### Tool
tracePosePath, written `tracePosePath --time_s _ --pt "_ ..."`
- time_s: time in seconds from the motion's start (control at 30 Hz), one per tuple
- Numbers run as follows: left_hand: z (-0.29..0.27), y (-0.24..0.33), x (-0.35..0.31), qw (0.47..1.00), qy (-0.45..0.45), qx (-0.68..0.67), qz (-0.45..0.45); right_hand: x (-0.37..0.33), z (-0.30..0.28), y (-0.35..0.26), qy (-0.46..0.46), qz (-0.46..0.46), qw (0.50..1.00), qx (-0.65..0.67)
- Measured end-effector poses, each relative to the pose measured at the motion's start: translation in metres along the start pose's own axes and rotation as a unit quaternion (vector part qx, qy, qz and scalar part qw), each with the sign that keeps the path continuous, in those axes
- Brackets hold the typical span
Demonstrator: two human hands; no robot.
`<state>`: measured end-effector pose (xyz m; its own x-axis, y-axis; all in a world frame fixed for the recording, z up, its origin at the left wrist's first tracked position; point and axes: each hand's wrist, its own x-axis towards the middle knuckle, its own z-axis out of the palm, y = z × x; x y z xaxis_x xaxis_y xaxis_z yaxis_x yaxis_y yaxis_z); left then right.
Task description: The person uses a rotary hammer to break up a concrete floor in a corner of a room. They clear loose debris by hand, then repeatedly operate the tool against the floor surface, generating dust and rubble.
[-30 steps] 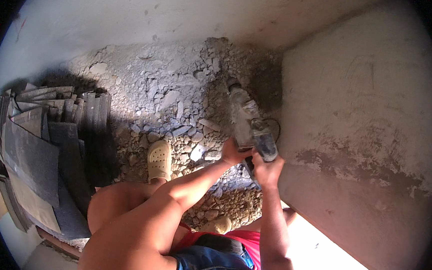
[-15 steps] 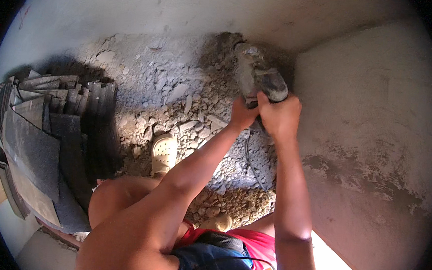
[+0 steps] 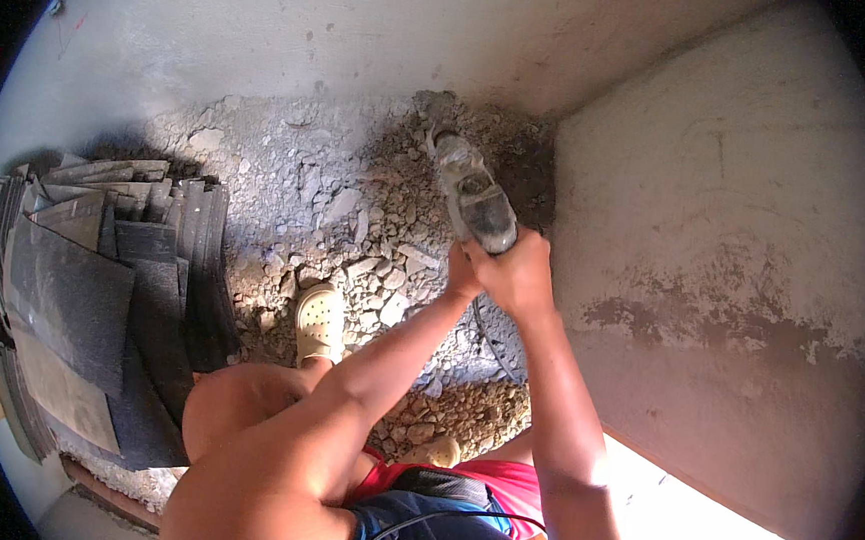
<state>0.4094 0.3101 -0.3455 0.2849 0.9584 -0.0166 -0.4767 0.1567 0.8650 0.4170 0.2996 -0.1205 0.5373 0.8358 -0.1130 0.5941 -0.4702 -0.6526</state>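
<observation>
Both my hands hold a dusty grey demolition hammer (image 3: pixel 474 185), which points away from me at the broken ground by the foot of the far wall. My right hand (image 3: pixel 521 273) wraps round its rear end. Close beside it, on the near left side of the tool, my left hand (image 3: pixel 463 273) is closed too, its fingers partly hidden. The bit's tip is hard to make out in the dark patch near the wall. A thin black cord (image 3: pixel 493 339) trails over the rubble (image 3: pixel 385 237) below my hands.
Worn plaster walls rise at the far side (image 3: pixel 369 35) and right (image 3: pixel 717 220). Dark sheets or tiles (image 3: pixel 75 295) lean in a stack at the left. My left foot, in a pale clog (image 3: pixel 322 317), stands on loose stones. Bright light falls at the lower right.
The hammer and both hands appear lower and further left, and the tool's body has turned in view. The whole view has shifted slightly too. Both hands keep their hold.
</observation>
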Motion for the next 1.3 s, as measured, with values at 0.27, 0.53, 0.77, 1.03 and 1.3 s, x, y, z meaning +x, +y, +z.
tracePosePath --time_s 0.27,0.53,0.77,1.03,1.3 --pt "0.036 0.042 -0.018 0.996 0.054 0.062 -0.022 -0.008 -0.041 -0.024 0.045 -0.029 0.999 -0.007" --pt "0.047 0.12 0.054 0.991 0.099 0.031 -0.083 0.093 -0.047 -0.071 -0.028 -0.053 0.99 -0.131" --pt "0.053 0.17 0.124 0.991 0.046 -0.053 -0.112 0.197 -0.058 -0.138 -0.118 -0.086 0.98 -0.137" --pt "0.049 0.195 0.176 0.958 0.104 -0.248 -0.102 0.263 0.01 -0.245 -0.264 -0.108 0.898 -0.337" --pt "0.053 0.201 0.198 0.945 0.193 -0.25 -0.082 0.273 0.021 -0.265 -0.212 -0.16 0.894 -0.36"
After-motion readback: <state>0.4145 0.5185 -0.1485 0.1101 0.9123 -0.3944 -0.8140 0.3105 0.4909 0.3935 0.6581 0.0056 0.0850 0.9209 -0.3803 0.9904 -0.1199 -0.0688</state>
